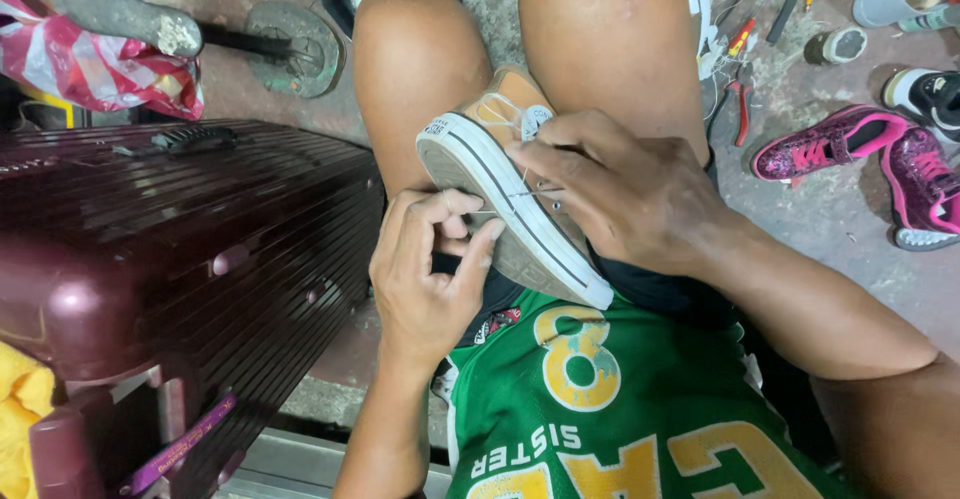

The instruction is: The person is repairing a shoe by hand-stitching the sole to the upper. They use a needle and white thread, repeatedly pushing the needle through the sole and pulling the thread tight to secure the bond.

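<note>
We have the orange canvas sneaker point(510, 194) wedged between our bare knees, sole turned up and to the left, so the thighs act as a clamp and leave both hands free for fine work. The toe end points down toward our lap, against the green jersey point(610, 409), and the heel sits up between the knees.

Our right hand point(625, 194) lies over the upper, fingers curled and closed against the canvas near the white rubber sidewall; it presses the shoe steady and seems to pinch something thin at the seam (a needle or awl, though it is too small for us to be sure). A pale thread point(515, 195) runs across the sole edge from that hand to the other one.

Our left hand point(430, 269) sits just beside the sole, thumb and forefinger pinched shut on the thread's end, the other fingers folded in, which keeps the line taut across the rubber.

A dark red ribbed suitcase point(180, 249) stands close by our left leg. On the concrete floor point(800, 199) beyond our right knee lie red-handled pliers point(740, 109) and, well apart from them, a pair of glittery pink sneakers point(880, 164) toward the right edge.
</note>
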The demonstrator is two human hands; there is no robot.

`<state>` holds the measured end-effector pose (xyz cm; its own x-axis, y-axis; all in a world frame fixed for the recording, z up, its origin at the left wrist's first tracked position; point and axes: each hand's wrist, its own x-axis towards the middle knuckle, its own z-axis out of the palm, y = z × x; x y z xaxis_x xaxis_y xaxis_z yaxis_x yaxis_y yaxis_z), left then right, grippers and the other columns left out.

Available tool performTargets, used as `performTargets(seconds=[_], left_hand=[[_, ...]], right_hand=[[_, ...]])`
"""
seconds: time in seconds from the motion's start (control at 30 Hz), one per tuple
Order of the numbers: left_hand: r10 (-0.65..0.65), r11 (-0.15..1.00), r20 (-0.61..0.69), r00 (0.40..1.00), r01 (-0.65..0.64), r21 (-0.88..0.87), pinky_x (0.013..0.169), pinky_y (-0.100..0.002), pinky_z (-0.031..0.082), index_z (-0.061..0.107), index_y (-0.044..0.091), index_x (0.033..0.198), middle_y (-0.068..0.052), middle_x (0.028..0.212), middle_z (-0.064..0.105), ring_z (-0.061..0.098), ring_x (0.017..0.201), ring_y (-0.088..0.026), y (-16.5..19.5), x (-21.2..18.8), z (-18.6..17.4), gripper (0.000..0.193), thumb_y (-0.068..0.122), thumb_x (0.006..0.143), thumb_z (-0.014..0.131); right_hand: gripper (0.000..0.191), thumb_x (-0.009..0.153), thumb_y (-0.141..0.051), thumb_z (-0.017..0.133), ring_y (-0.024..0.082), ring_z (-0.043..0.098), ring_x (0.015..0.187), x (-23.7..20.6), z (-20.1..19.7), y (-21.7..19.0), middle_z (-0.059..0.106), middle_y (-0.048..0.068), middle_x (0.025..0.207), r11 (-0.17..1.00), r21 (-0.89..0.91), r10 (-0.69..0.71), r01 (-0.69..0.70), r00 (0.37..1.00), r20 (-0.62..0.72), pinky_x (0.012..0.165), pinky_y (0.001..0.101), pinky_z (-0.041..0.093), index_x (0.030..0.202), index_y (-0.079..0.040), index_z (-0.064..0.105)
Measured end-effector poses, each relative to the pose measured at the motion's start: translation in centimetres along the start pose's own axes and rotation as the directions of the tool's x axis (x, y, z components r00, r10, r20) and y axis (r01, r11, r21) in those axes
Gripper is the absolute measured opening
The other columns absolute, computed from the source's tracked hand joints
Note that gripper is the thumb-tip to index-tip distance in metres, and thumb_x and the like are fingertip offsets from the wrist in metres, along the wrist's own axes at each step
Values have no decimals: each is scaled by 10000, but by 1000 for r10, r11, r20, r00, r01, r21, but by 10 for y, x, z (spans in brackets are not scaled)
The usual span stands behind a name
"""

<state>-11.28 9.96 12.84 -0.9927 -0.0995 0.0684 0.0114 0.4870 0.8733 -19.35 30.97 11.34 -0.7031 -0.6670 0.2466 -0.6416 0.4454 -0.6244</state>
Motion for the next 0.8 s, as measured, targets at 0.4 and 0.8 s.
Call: performTargets(seconds=[0.4,0.8], left_hand=[[80,988,-29,996,-75,133,642,-332,440,646,42,1040,-62,798,495,508,673,-189,-4,2,-1,284,28,848,855],[134,951,20,991,-134,280,653,-362,470,629,42,1005,-70,879,597,552,712,-215,-2,5,-8,287,98,855,868]], right_hand=[[120,924,-75,678,86,567,597,-9,-10,16,673,2,1024,819,382,301,-429,887,351,584,284,469,985,-63,575],[184,879,-221,714,122,693,643,-15,-33,10,772,7,836,812,257,306,-525,757,577,600,317,535,1029,-113,707]])
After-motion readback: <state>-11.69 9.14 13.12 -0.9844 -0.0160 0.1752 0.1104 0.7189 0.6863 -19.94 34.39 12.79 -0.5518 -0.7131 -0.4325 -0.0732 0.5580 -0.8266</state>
